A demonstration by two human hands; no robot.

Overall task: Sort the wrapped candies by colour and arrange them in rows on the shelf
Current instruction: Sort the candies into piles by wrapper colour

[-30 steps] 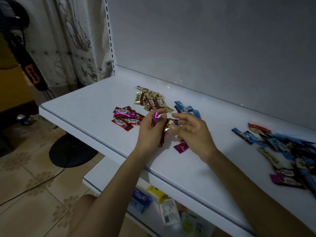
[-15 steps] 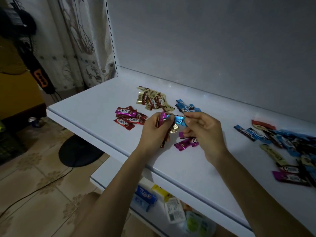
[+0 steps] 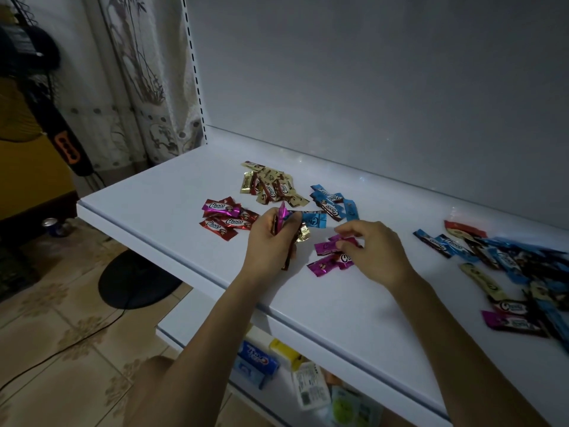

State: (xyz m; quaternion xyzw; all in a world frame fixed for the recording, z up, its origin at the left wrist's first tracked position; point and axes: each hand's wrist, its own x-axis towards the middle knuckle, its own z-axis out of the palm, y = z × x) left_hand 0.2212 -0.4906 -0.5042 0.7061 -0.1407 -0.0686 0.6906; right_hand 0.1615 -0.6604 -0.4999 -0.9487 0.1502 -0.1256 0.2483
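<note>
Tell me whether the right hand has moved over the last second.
Yes. The right hand has come away from the blue pile toward the shelf's front edge, and now pinches the magenta candies. The left hand grips a candy bunch.

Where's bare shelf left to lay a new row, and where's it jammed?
Free: shelf left of the red pile; back strip along the wall beyond the blue pile; gap between right hand and unsorted heap. Crowded: centre, where gold pile and magenta pile hem in the left hand with its held candies.
</note>
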